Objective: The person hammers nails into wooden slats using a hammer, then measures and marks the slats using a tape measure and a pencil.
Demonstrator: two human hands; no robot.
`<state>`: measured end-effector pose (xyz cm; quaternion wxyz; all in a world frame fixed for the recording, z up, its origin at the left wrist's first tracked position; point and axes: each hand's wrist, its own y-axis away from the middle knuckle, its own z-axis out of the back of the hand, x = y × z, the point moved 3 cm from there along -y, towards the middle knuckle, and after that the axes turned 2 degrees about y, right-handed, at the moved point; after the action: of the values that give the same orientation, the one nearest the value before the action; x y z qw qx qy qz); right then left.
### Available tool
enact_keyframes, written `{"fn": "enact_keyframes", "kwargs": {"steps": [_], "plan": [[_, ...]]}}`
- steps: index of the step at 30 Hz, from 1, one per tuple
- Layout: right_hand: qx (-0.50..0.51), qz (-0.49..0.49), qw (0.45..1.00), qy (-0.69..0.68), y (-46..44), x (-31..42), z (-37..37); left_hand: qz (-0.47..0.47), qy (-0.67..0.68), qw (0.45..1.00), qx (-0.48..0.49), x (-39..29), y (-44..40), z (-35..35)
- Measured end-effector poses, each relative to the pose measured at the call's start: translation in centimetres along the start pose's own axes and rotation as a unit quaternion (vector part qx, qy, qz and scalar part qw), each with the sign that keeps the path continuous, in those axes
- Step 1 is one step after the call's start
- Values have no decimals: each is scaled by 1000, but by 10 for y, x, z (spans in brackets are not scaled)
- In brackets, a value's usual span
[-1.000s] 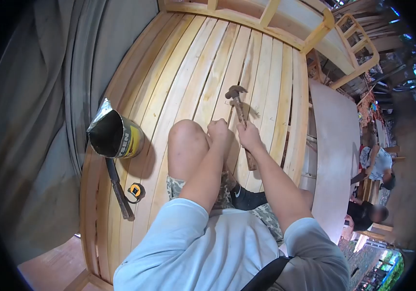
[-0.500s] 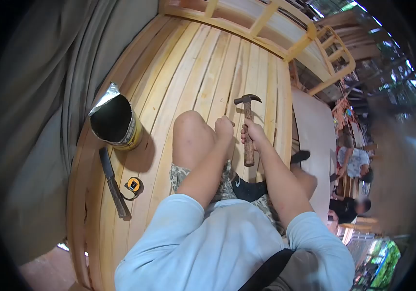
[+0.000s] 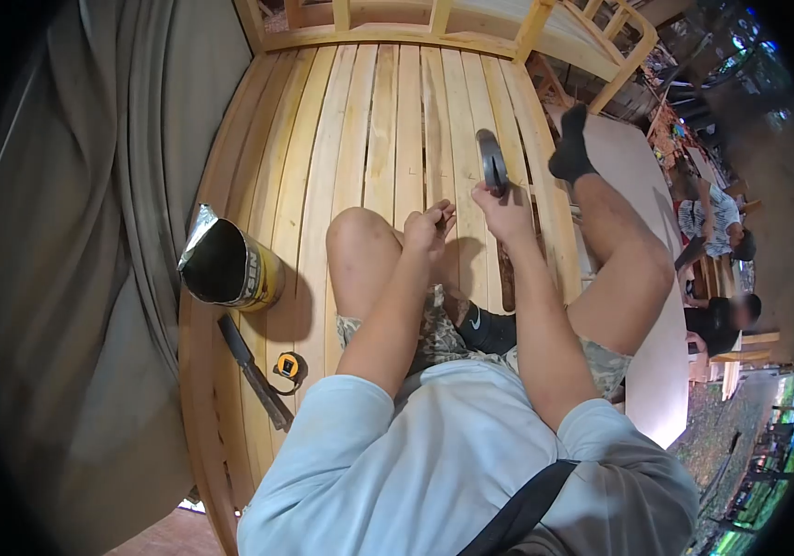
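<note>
My right hand [image 3: 510,221] is closed around the handle of a claw hammer [image 3: 493,169]. The hammer's dark metal head points up and away from me, and its worn wooden handle comes out below my fist. To its left, my left hand [image 3: 427,232] is turned partly up with its fingers curled in. Something small and dark shows at those fingertips, too small to make out. Both hands are above a platform of wooden slats [image 3: 360,139], between my bent legs. Beyond them, small thin upright pieces like nails [image 3: 443,173] stand in a row on the slats.
At the left stands an open can [image 3: 263,275] with a torn foil lid. Nearby lie a knife [image 3: 253,371] with a dark blade and an orange-black tape measure [image 3: 289,367]. A wooden rail [image 3: 388,37] borders the far end. A grey curtain [image 3: 91,232] hangs left; other people [image 3: 721,320] sit at right.
My right hand has tilted the hammer so its head turns toward the camera. My left hand has rolled over, showing its fingers. My right leg has stretched outward, and the view has shifted.
</note>
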<state>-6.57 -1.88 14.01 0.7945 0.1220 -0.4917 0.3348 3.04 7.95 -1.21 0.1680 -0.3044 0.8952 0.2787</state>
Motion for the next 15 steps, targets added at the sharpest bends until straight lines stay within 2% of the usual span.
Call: {"fn": "enact_keyframes", "kwargs": {"steps": [1,3,4,6,7,9,11,14,15], "plan": [[12,14,1000,2,6,-6,-3,0,-3,1000,-2,-8,12,-10],[40,21,999,21,12,-20,-12,-45,69,995,53,-22,37,-28],[49,17,998,22,16,-18,-16,-46,73,995,44,-24,42,-28],[91,-11,995,-37,18,-11,-25,-84,69,990,94,-35,50,-35],[106,-14,994,-37,18,0,-27,-114,86,986,81,-39,58,-40],[194,-144,955,-171,21,9,-34,-138,90,984,66,-46,66,-50],[204,-145,948,-198,19,4,-45,-164,82,981,56,-52,70,-52],[209,-142,938,-237,12,4,-59,-156,48,985,50,-66,73,-53],[214,-144,936,-241,11,5,-63,-163,43,986,11,-74,82,-61]]}}
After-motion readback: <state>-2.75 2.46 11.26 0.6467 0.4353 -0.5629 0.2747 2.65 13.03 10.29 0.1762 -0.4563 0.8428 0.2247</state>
